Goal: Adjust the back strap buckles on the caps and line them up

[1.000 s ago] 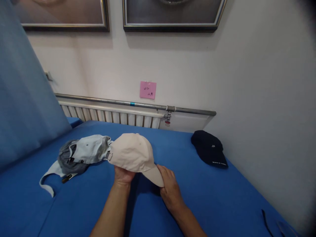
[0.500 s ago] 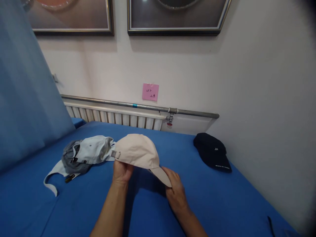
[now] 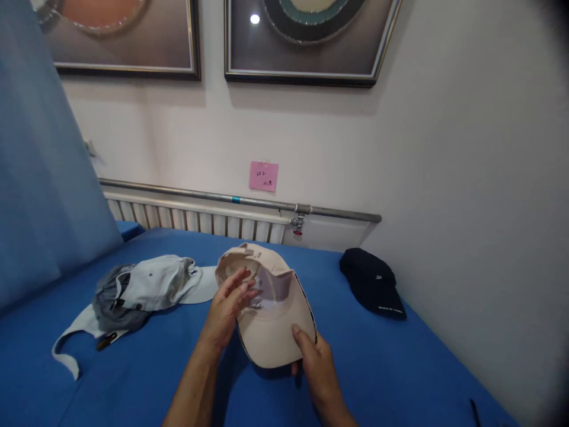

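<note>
A cream baseball cap is held up over the blue sheet, its hollow inside and the underside of its brim turned toward me. My right hand grips the brim at its right edge, thumb on the near face and fingers behind. At the cap's left opening is my left hand, fingers apart and partly in front of the inside; whether it touches the fabric I cannot tell. Left of the cap lie a white cap and a grey cap, bunched together, with a pale strap trailing from them.
A navy cap rests on the blue sheet at the right, near the wall. Behind the bed run a metal pipe and a white radiator with a red-handled valve. A blue curtain hangs at the left.
The cream cap has been turned from a side view so its inside and under-brim face me. My left hand has come from beneath the crown to its opening, fingers spread; my right stays on the brim.
</note>
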Demonstrator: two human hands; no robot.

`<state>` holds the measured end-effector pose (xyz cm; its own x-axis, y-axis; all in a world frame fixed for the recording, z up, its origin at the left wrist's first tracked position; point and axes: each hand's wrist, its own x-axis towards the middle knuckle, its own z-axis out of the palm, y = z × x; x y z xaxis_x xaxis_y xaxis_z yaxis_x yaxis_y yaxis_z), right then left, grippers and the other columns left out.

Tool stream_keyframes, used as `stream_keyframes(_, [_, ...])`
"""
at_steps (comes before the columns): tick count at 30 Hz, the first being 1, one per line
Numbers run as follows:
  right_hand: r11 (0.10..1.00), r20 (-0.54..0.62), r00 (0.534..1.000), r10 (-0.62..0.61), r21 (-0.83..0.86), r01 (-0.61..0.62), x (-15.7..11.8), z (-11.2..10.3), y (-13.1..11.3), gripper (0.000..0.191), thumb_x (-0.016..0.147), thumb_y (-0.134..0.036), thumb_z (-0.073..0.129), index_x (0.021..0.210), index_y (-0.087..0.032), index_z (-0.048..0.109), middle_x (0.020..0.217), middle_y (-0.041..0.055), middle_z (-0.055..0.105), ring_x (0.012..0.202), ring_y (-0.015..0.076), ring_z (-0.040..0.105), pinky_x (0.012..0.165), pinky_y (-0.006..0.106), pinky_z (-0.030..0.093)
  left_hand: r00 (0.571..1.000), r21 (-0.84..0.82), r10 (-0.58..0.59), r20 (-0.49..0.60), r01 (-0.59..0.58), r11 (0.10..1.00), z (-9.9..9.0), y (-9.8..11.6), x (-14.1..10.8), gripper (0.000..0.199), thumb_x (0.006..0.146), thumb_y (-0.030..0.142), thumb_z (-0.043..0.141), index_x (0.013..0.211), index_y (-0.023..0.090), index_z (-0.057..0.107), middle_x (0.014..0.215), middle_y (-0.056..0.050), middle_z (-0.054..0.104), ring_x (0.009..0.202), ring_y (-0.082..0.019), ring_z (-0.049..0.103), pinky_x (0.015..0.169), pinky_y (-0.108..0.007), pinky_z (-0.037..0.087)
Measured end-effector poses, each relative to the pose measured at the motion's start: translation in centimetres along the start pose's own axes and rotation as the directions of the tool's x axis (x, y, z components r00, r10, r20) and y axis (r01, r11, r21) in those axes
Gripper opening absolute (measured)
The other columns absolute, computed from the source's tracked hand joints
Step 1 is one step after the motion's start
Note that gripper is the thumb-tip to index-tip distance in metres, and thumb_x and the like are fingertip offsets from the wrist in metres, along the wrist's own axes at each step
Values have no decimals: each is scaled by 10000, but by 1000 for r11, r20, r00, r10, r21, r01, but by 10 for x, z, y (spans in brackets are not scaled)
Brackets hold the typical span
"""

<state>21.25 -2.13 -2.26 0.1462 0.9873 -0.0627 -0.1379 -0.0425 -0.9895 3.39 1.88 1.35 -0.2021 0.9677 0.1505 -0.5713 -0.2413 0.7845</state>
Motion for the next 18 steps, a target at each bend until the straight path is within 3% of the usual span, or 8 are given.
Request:
stream_keyframes(3, [997, -11, 999, 42, 71, -41, 4, 1, 4, 259, 741, -428, 651, 773, -171, 662, 509, 3, 582, 366, 131, 460, 321, 240, 332, 981, 67, 154, -117, -147, 987, -3, 2, 1, 345, 700, 283, 775, 1018, 183, 685, 1034, -73, 709, 873, -207, 686, 736, -304, 549])
stream_keyframes(6, [984, -17, 996, 92, 153, -88, 10, 0, 11, 264, 732, -428, 651, 760, -166, 653, 522, 3, 573, 390, 130, 477, 314, 226, 335, 921, 174, 295, -254, -257, 951, -8, 3, 4, 269, 704, 309, 735, 934, 189, 662, 900, -38, 696, 795, -187, 664, 707, -297, 535])
stream_keyframes(9, [977, -45, 992, 121, 180, -111, 13, 0, 13, 246, 724, -409, 664, 739, -165, 644, 517, 3, 571, 381, 124, 471, 310, 219, 324, 895, 313, 280, -348, -171, 934, -14, 1, 7, 228, 709, 306, 686, 907, 202, 641, 947, -41, 675, 908, -212, 641, 775, -313, 513])
stream_keyframes(13, [975, -45, 991, 125, 189, -115, 13, -1, 12, 243, 738, -409, 661, 755, -167, 647, 536, 9, 592, 381, 124, 483, 312, 219, 326, 896, 377, 178, -407, -12, 926, -18, -4, 11, 285, 698, 312, 710, 949, 194, 644, 995, -74, 659, 1034, -268, 606, 875, -377, 478])
stream_keyframes(18, [990, -50, 994, 96, 108, -91, 12, -2, 13, 256, 753, -424, 643, 745, -168, 632, 495, -7, 570, 348, 115, 463, 313, 217, 319, 917, 388, 0, -400, 169, 906, -20, -7, 12, 417, 653, 357, 779, 995, 159, 649, 1036, -148, 670, 984, -304, 636, 746, -376, 518])
